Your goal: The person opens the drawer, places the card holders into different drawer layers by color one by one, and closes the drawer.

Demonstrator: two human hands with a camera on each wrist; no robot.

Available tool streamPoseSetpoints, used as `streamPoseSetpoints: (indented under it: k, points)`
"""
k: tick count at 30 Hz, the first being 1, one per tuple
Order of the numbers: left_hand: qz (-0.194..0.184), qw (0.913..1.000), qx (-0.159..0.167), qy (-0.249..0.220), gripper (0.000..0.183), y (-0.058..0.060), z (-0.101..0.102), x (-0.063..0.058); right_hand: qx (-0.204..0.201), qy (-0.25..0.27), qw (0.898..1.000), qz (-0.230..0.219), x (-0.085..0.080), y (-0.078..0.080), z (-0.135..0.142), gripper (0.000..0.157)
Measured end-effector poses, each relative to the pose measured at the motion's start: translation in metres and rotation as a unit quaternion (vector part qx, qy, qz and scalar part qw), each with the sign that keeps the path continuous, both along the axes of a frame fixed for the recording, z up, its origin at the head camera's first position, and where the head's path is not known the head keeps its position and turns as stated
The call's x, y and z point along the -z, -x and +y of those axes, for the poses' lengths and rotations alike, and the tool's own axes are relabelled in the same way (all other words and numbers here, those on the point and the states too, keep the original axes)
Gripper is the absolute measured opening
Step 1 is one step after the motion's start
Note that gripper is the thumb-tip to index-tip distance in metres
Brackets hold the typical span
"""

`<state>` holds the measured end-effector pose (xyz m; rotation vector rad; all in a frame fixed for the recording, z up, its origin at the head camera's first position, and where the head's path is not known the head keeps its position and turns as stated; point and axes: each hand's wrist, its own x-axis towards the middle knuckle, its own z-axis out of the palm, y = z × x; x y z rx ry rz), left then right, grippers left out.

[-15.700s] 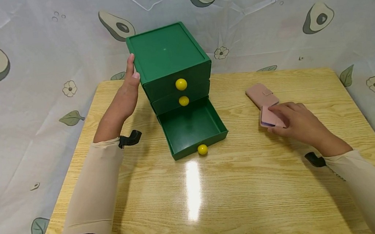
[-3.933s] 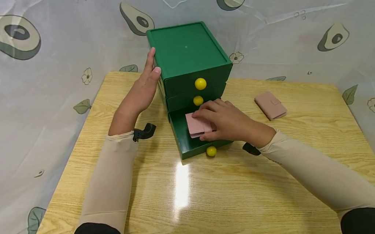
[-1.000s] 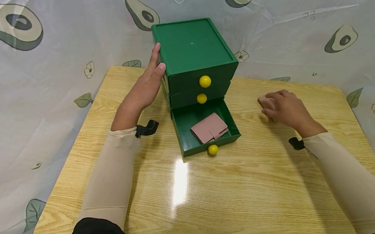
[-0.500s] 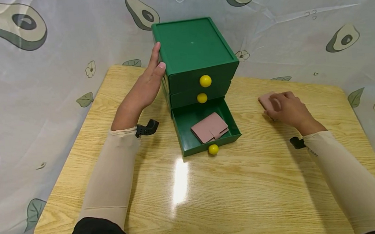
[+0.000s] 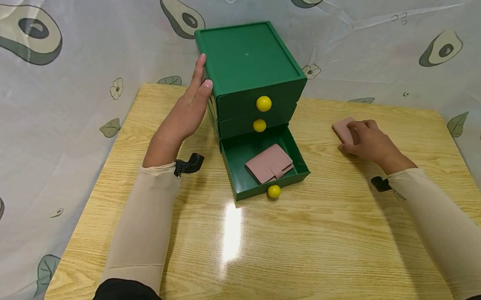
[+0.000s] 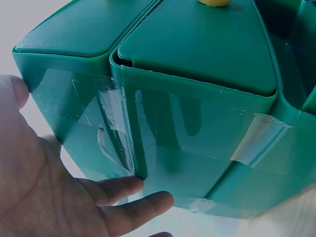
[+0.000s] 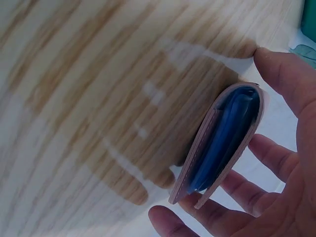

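Observation:
My left hand (image 5: pixel 186 107) rests against the left side of a green desktop drawer unit (image 5: pixel 250 57), its fingers extended; the left wrist view shows fingertips (image 6: pixel 158 200) by the taped side wall. The bottom drawer (image 5: pixel 241 187) is pulled out, and a pink card holder (image 5: pixel 269 163) with a snap tab lies tilted in it. At the right, my right hand (image 5: pixel 371 142) is over a second pink card holder (image 5: pixel 342 130) on the table. In the right wrist view, its fingers touch this card holder (image 7: pixel 222 143), blue sleeves showing inside, while the thumb (image 7: pixel 279 74) stands apart from it.
The unit's upper two drawers are pushed in, each with a yellow ball knob (image 5: pixel 263 103). A third yellow knob (image 5: pixel 274 191) is on the pulled-out drawer. The wooden table (image 5: pixel 328 237) meets an avocado-print cloth (image 5: pixel 367 41) behind.
The first card holder went from the table into the bottom drawer, and my right hand returned to the second one. Over the last second its thumb shifts slightly; my left hand stays put.

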<state>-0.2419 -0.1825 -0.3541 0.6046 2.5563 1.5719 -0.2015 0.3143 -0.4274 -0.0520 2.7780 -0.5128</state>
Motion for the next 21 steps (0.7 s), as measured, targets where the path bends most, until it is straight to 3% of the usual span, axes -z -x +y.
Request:
streamPoseSetpoints:
  k: [21]
  points:
    - [0.000, 1.0000, 0.004, -0.006, 0.065, 0.0013, 0.0004, 0.0009, 0.000, 0.003, 0.999, 0.042, 0.0045, -0.0006, 0.0010, 0.081]
